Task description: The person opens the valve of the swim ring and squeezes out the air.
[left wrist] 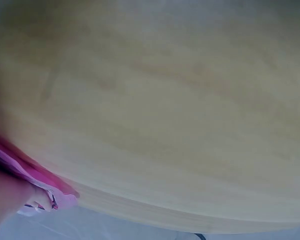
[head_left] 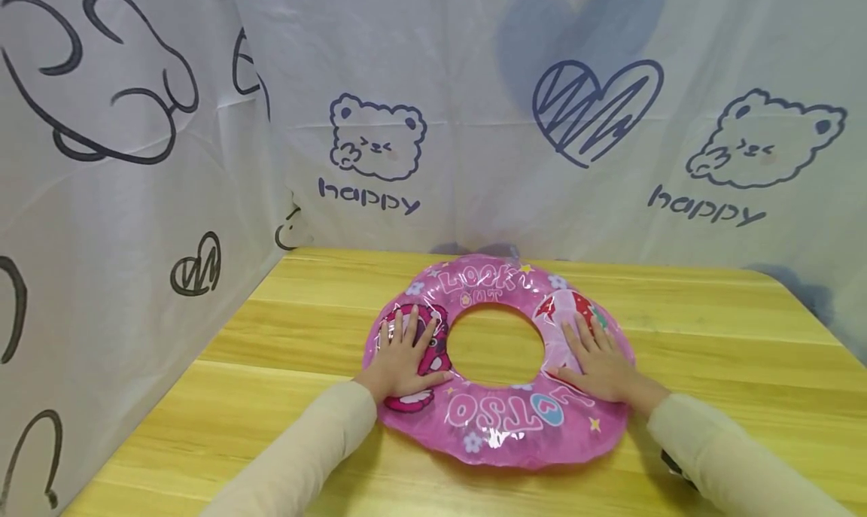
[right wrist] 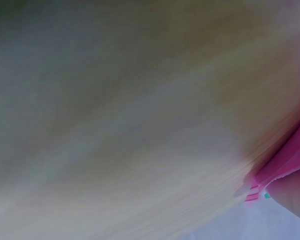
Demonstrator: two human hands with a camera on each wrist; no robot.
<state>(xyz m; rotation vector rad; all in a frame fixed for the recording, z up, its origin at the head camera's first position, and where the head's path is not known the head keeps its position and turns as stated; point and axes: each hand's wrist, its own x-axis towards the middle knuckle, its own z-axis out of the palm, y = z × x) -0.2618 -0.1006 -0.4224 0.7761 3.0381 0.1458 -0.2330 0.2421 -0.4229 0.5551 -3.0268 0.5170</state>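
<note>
A pink inflatable swim ring lies flat on the wooden table, puffed up with some creases along its edge. It bears printed letters, flowers, a dark pink bear and a strawberry. My left hand rests on its left side over the bear print, fingers spread. On the ring's right side, by the strawberry, my right hand lies with its fingers extended. In the left wrist view a strip of the swim ring shows at the lower left; the right wrist view has the swim ring at its right edge.
The yellow wood-grain table extends around the ring. Behind it hangs a white cloth printed with bears, hearts and "happy", and another printed cloth hangs at the left. A small dark object is partly hidden by the right sleeve.
</note>
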